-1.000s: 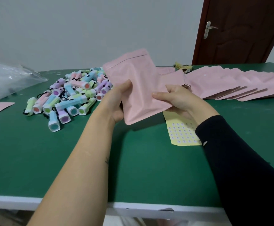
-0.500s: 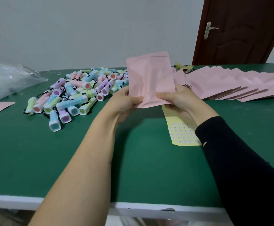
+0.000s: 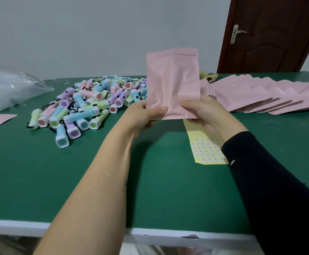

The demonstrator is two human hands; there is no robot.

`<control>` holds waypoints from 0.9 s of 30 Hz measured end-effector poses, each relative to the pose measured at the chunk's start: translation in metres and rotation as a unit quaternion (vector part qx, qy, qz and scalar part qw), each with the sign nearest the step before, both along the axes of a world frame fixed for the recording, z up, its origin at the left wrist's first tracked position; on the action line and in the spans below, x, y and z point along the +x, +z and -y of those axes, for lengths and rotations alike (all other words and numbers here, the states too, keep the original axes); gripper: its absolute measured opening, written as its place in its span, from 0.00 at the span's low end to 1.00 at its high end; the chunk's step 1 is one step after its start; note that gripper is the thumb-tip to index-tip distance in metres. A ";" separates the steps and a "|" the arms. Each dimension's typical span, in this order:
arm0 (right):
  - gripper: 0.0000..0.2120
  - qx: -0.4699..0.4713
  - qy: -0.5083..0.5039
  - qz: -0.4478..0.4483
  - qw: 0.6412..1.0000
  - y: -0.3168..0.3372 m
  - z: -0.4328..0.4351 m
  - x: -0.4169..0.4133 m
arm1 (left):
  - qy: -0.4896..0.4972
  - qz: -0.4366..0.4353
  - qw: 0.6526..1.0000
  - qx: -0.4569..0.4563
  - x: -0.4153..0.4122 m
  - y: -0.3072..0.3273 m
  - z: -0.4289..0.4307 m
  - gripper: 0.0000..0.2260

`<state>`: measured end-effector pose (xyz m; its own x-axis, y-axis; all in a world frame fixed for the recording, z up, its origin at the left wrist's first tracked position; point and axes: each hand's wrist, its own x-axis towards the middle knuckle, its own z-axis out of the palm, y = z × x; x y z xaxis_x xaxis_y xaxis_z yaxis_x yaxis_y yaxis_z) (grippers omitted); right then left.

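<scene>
Holding the pink pouch (image 3: 173, 83) upright above the green table (image 3: 39, 181), you have it by its bottom edge with both hands. Your left hand (image 3: 144, 116) pinches the lower left corner, thumb across the front. Your right hand (image 3: 203, 113) pinches the lower right corner the same way. The zip line at the top looks flat, and I cannot tell whether anything is inside. To your left the pile of small torches (image 3: 95, 103) lies loose and large, so most of the packing looks undone. To your right a fanned row of pouches (image 3: 269, 96) lies flat; whether they are filled I cannot say. The sticker sheet (image 3: 205, 150) under your right wrist carries many dots, so sealing or labelling seems largely ahead of you.
</scene>
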<state>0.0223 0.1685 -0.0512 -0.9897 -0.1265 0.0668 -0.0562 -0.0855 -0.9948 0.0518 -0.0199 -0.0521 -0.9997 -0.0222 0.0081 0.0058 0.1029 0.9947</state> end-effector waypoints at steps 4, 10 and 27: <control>0.08 -0.010 0.001 0.015 1.000 -0.001 -0.002 -0.001 | 0.010 -0.011 1.000 -0.002 -0.002 -0.001 0.000 0.05; 0.07 -0.051 -0.024 0.015 0.998 0.000 -0.004 -0.001 | -0.032 -0.012 0.998 -0.054 0.000 -0.001 0.000 0.11; 0.09 0.015 0.027 0.008 0.999 0.000 0.009 0.009 | 0.010 0.014 0.994 0.108 0.001 0.005 -0.001 0.17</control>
<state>0.0316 0.1599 -0.0513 -0.9824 -0.1812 0.0460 -0.0358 -0.0590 -0.9976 0.0529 -0.0191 -0.0467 -0.9988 -0.0408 -0.0261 -0.0213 -0.1125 0.9934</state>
